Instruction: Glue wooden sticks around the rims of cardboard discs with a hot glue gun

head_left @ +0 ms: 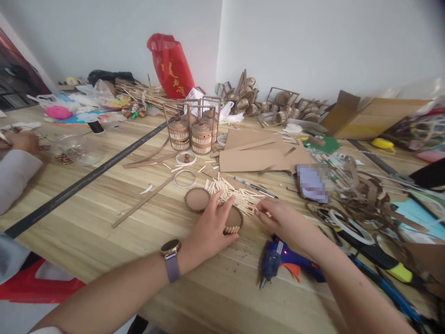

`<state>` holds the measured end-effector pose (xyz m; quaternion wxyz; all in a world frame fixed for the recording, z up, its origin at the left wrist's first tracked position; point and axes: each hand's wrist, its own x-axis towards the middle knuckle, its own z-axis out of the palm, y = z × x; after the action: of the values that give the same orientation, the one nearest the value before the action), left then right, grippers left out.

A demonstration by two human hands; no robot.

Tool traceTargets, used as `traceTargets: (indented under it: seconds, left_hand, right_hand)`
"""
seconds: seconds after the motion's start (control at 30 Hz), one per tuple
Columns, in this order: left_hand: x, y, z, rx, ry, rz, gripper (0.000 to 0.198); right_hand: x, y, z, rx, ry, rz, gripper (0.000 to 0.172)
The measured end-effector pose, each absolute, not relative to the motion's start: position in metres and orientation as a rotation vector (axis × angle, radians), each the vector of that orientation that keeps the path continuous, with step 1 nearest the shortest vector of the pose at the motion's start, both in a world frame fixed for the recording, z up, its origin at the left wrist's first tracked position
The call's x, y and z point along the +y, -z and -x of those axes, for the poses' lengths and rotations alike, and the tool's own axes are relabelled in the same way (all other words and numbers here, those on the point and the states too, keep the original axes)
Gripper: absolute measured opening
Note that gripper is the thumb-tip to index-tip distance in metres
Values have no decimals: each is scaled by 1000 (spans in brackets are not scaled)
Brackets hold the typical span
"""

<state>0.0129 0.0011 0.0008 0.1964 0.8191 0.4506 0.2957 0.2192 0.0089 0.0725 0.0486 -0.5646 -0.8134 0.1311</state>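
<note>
My left hand (208,227), with a watch on the wrist, curves around the left side of a round cardboard base (232,217). Its thumb is at the near edge and its fingers reach over the far side; short pale sticks line the base's front rim. A second round base (197,199) lies just left of it, without pale sticks on its side. Behind both spreads a heap of short wooden sticks (239,195). At the heap's right end my right hand (278,215) pinches a stick, mostly hidden by the fingers. A blue glue gun (285,260) lies below my right forearm.
Lidded stick baskets (201,134) in frames stand behind, near cardboard sheets (250,153). A pen (255,187) lies past the heap. Brown strips (358,185) and tools clutter the right. Another person's hand (24,141) is at far left. A dark strip (93,174) crosses the table.
</note>
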Motion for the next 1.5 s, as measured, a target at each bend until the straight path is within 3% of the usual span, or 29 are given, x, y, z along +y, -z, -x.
traceTargets:
  seconds: [0.23, 0.4, 0.67, 1.0, 1.5]
  left_hand:
    - [2, 2, -12, 1252, -845, -2295, 98]
    - [1, 1, -12, 1247, -827, -2293, 97]
    - [2, 2, -12, 1243, -848, -2302, 97]
    - [1, 0, -11, 1235, -840, -2309, 94]
    - [1, -3, -12, 1236, -814, -2301, 94]
  right_hand:
    - [5, -71, -221, -2355, -449, 1582, 25]
    - [6, -73, -219, -2268, -535, 1548, 19]
    - [2, -79, -214, -2418, -763, 1351, 22]
    - [-9, -65, -196, -2500, -684, 1409, 15]
    - [-8, -40, -196, -2556, -519, 1287, 23]
